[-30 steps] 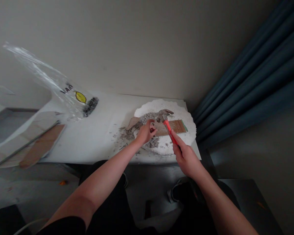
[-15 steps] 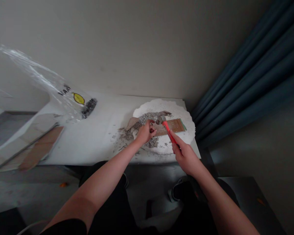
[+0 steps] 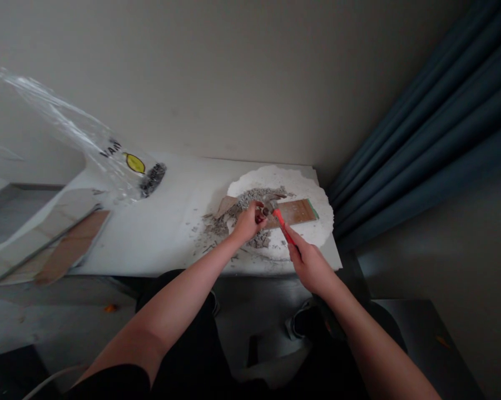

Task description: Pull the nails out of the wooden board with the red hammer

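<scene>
Hammer (image 3: 277, 218), red-handled: right hand (image 3: 307, 265) closed around grip, head down on grey rubble (image 3: 250, 201) by wooden board (image 3: 296, 211). Left hand (image 3: 246, 222) curled, fingertips pinching a fragment beside hammer head. All on white round mat (image 3: 312, 230), white table (image 3: 158, 233). Plastic bag (image 3: 108, 153) far left.

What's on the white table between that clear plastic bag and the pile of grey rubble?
In the head view, mostly bare white table lies between the plastic bag and the grey rubble; only a few scattered crumbs sit near the pile.
</scene>
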A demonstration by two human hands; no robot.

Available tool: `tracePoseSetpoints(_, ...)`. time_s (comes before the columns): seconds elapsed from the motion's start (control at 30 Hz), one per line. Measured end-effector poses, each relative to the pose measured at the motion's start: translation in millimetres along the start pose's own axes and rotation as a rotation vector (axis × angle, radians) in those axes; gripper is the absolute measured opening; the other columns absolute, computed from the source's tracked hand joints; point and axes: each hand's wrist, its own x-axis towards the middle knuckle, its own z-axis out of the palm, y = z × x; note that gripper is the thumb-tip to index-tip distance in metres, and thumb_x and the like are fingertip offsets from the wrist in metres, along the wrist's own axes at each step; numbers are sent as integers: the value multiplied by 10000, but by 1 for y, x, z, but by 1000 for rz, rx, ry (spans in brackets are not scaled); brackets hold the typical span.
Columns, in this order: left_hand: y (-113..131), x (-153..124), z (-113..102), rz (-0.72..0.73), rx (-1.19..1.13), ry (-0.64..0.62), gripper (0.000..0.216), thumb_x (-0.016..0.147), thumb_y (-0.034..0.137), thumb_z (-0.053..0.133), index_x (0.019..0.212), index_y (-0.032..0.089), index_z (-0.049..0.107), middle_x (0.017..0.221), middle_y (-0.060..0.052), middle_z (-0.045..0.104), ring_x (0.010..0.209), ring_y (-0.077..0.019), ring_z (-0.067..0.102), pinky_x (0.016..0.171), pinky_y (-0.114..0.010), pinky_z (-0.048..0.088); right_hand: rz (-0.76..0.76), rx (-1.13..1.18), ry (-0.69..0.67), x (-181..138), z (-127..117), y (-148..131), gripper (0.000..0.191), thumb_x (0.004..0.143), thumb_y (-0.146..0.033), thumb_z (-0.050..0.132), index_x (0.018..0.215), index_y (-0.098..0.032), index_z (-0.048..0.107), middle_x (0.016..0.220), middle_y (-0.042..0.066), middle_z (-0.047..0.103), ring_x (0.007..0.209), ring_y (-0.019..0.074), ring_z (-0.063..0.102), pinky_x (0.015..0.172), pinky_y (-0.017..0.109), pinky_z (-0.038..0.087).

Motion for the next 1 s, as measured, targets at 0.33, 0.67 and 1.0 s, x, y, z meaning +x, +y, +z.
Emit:
tracePoseSetpoints(0.33, -2, 1, 1, 18, 23, -2, 433, 817, 183, 685, 1198, 209, 481, 765, 17, 704, 678, -178, 675, 651, -294, 507, -3, -29, 4, -2, 6, -3, 629, 1039, -282, 388, 1660, -190, 342, 946, 134, 756, 825, 275, 706, 820, 401, 545)
tracePoseSetpoints(0.67, -3, 2, 3, 19, 88, -20, 421, 833, 191, 686, 1211, 205, 501, 748, 16, 704, 667, -190, 672, 650, -302, 508, -2, -3, 9, -7, 5, -7, 630, 1053, -294, 388, 1674, -226, 308, 938, 125, 757, 888, 288, 723, 863, 414, 545)
tracePoseSetpoints(1.0, -1, 2, 1, -5, 59, -30, 431, 821, 161, 691, 1202, 198, 494, 740, 29, 691, 649, -171, 656, 633, -278, 473, 18, 17, 10, -5, 6, -4, 630, 1048, -291, 387, 1668, -199, 323, 921, 124, 749, 825, 273, 713, 826, 385, 540)
